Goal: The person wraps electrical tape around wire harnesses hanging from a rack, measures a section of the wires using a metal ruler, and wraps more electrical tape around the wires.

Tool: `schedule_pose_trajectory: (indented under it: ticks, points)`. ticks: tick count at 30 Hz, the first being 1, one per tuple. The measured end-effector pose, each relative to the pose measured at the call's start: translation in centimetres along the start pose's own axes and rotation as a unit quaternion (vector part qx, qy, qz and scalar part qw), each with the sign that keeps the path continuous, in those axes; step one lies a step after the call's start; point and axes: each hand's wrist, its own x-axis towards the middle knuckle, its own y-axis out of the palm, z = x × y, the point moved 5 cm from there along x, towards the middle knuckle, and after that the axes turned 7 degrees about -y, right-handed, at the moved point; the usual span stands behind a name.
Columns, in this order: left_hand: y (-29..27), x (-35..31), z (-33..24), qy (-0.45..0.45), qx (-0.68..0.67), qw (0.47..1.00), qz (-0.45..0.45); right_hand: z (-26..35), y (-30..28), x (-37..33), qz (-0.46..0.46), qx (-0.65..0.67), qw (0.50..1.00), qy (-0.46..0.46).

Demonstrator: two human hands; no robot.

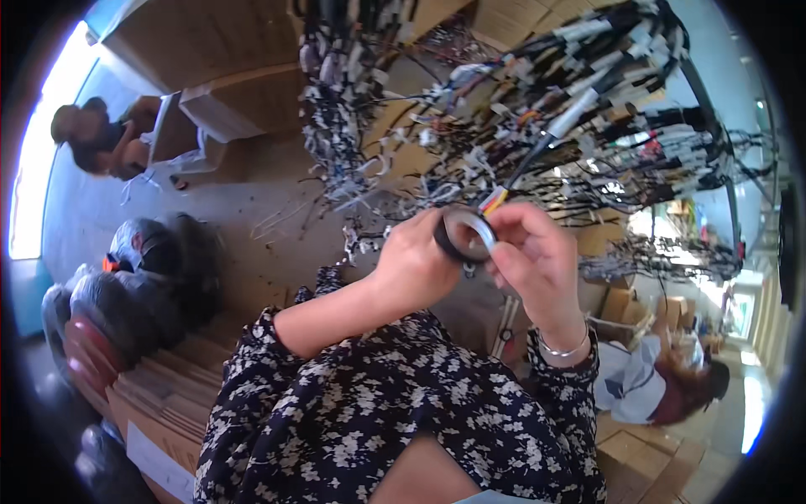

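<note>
Right hand (pixel 537 262): fingers holding black tape roll (pixel 446 242). Left hand (pixel 415 254) against it, grip cannot be told. Cable bundles (pixel 332 101) beyond.

And there's the right hand (pixel 537 262) pinching the tape (pixel 447 244), the left hand (pixel 416 262) curled against its far side, fingers hidden! A cable (pixel 531 158) slants up just behind, wires (pixel 495 109) crowding beyond; one person (pixel 109 139) at left, another (pixel 663 386) off right.
</note>
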Motion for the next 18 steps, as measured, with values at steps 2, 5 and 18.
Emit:
schedule_pose_trajectory:
  ticks: [2, 5, 18]
  points:
    - [0.5, -0.3, 0.1, -0.038, 0.014, 0.999, -0.004, 0.2, 0.2, 0.2, 0.049, 0.067, 0.996, 0.024]
    - [1.3, -0.3, 0.5, -0.065, -0.049, 0.996, 0.034, 0.5, -0.1, 0.8, 0.07, 0.05, 0.995, 0.05]
    - [2.2, -0.4, 1.4, -0.426, -0.447, 0.766, 0.178, -2.2, -1.5, 4.0, 0.182, 0.051, 0.97, -0.151]
